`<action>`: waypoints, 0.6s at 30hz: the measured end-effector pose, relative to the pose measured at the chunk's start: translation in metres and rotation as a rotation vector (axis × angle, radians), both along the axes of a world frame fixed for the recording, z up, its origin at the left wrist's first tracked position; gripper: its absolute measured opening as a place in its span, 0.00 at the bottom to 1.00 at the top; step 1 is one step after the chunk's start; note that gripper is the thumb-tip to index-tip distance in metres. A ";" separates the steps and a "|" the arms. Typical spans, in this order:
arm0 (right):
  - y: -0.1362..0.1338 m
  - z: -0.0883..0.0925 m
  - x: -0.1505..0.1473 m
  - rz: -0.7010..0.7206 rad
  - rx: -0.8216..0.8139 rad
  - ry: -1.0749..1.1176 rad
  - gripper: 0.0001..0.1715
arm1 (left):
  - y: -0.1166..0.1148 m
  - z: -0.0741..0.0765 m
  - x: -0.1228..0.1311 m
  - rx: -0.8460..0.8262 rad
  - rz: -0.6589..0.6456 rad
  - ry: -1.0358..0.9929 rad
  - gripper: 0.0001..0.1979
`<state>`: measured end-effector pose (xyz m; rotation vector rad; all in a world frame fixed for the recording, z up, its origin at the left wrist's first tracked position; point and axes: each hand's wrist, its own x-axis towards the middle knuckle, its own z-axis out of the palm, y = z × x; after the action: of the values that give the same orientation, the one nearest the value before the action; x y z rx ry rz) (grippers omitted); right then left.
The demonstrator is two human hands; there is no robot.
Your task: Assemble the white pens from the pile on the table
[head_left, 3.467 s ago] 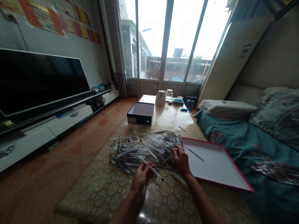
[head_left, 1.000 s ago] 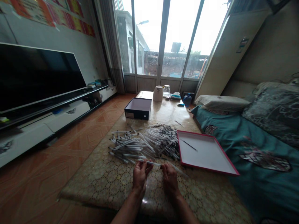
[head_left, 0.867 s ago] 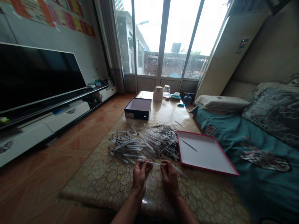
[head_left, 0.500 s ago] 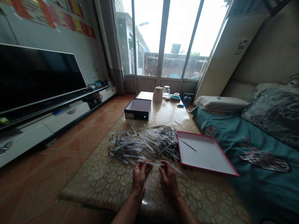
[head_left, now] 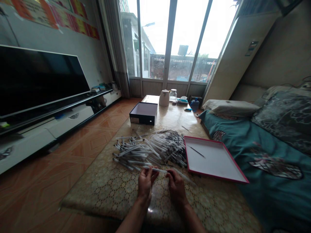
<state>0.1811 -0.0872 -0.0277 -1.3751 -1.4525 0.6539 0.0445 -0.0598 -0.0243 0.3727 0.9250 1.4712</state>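
My left hand [head_left: 145, 183] pinches a thin clear pen tube [head_left: 156, 169] at the near edge of a large loose pile of clear pens [head_left: 157, 150]. My right hand [head_left: 176, 187] sits close beside it, with its fingers closed on a second clear tube [head_left: 186, 178] that slants toward the lower right. The pile lies on a lace-patterned table cover [head_left: 107, 191]. To its right is a shallow white tray with a red rim [head_left: 218, 165], holding one dark thin refill [head_left: 197, 151].
An open dark box [head_left: 143, 113] stands beyond the pile. A white kettle [head_left: 164, 98], a glass jar [head_left: 173, 95] and a blue bottle [head_left: 194, 105] stand at the far table end. A bed with a teal cover [head_left: 267, 155] runs along the right, and a floor and television cabinet lie left.
Since the oldest frame, my right hand has come out of the pile to the front, beside my left, and the view has shifted slightly. In the last second my hands barely moved.
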 end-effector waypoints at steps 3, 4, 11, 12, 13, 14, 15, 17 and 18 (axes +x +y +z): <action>0.000 0.000 -0.001 -0.039 0.017 0.007 0.11 | 0.000 0.000 0.000 0.001 -0.003 0.006 0.08; 0.000 0.000 -0.001 -0.046 0.024 0.003 0.10 | 0.000 0.000 0.000 0.000 -0.007 0.009 0.08; -0.001 0.006 -0.002 -0.062 0.035 -0.083 0.08 | -0.001 0.003 0.001 0.002 -0.006 0.035 0.09; -0.001 0.007 -0.002 -0.067 0.039 -0.089 0.08 | -0.001 0.003 0.001 0.001 -0.006 0.036 0.10; -0.001 0.008 -0.002 -0.072 0.045 -0.092 0.08 | -0.001 0.003 0.001 -0.002 -0.008 0.037 0.10; -0.002 0.008 -0.002 -0.077 0.050 -0.096 0.08 | -0.001 0.003 0.001 -0.004 -0.010 0.039 0.11; -0.002 0.008 -0.002 -0.083 0.053 -0.100 0.08 | -0.001 0.004 0.001 -0.007 -0.014 0.042 0.11; -0.002 0.007 -0.002 -0.098 0.059 -0.102 0.08 | -0.001 0.003 0.001 -0.010 -0.022 0.050 0.11; -0.002 0.007 -0.002 -0.107 0.064 -0.096 0.08 | -0.001 0.003 0.000 -0.010 -0.026 0.053 0.12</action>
<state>0.1789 -0.0888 -0.0212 -1.4395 -1.4516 0.4752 0.0449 -0.0607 -0.0215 0.4171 0.9662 1.4386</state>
